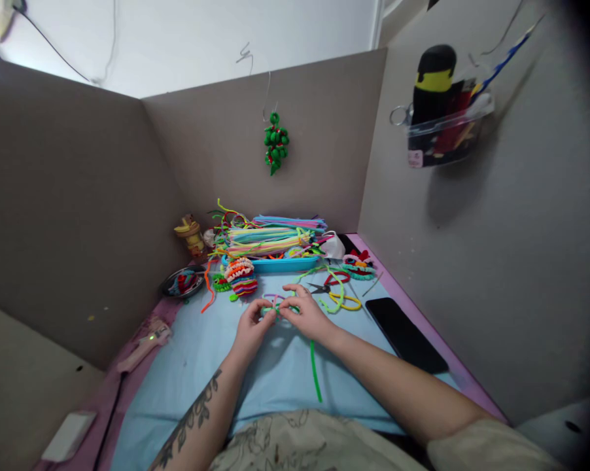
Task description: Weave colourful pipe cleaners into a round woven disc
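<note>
Both my hands meet over the middle of the blue cloth (207, 353). Between them is a small piece of bent pipe cleaners (275, 302), with green, pink and purple showing; the fingers cover most of it. My left hand (256, 318) pinches its left side. On the other side, the thumb and index finger of my right hand (305, 313) close on it, while another finger sticks out. A loose green pipe cleaner (315, 373) lies below my right wrist. Scissors with red and yellow handles (341, 299) rest beyond my right hand, blades partly open.
Bundles of pastel pipe cleaners (270, 239) fill a blue tray (285, 264) at the back. A striped pipe-cleaner piece (242, 278) stands before it. A black phone (405, 333) lies right, a pink glue gun (145, 343) left. Grey panels (275, 176) enclose three sides.
</note>
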{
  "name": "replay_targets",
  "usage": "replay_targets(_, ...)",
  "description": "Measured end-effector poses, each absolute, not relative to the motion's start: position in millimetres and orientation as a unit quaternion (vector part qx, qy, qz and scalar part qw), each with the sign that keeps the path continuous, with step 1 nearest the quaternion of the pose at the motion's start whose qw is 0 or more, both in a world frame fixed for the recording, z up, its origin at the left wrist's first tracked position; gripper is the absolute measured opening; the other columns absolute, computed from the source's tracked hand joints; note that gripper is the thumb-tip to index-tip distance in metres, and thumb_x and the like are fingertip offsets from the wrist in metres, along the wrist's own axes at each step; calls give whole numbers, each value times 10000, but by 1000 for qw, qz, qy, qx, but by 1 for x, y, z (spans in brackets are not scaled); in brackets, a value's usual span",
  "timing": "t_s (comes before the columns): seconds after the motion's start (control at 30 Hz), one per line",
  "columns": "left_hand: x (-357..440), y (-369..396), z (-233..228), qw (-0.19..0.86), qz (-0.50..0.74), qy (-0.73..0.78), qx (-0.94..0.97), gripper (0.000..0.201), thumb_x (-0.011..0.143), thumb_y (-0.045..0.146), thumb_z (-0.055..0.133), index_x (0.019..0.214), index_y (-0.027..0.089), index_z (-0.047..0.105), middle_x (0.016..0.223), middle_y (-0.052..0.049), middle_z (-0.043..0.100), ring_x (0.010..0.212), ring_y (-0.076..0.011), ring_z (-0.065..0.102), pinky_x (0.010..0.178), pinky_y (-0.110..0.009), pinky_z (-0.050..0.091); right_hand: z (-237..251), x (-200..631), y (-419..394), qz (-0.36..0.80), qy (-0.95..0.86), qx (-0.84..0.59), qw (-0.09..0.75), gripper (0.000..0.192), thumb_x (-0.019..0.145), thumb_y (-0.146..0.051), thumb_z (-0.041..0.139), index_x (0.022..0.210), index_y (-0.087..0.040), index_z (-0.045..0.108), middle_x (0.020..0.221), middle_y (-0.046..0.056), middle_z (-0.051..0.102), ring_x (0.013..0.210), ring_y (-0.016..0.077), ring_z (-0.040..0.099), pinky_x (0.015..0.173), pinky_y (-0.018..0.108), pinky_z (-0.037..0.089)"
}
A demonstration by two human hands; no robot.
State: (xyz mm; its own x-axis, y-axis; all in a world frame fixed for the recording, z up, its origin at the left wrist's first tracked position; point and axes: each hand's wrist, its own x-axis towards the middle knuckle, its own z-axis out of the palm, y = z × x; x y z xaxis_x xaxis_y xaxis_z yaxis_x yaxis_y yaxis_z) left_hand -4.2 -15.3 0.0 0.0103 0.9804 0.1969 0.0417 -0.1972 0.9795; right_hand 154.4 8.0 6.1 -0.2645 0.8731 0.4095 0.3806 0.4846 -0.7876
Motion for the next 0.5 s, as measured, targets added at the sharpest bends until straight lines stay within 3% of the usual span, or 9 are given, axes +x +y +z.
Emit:
replay_targets(0.3,-3,-17,-3,360,506,464,632,208,729,335,608,871,184,591,840,-34,590,727,-156,546,612,-241,424,6,150,3,362,-704,-391,470,99,750,-208,564,696,-175,639,1123,79,493,1098,186,477,969,333,336)
replay_targets(0.5,1,-22,-3,301,528,466,642,307,730,310,613,1008,211,532,964,-47,577,833,-169,555,659,-248,445,6,148,3,388,-682,-399,475,106,757,-220,552,695,-166,619,1094,84,489,1079,180,487,944,322,359)
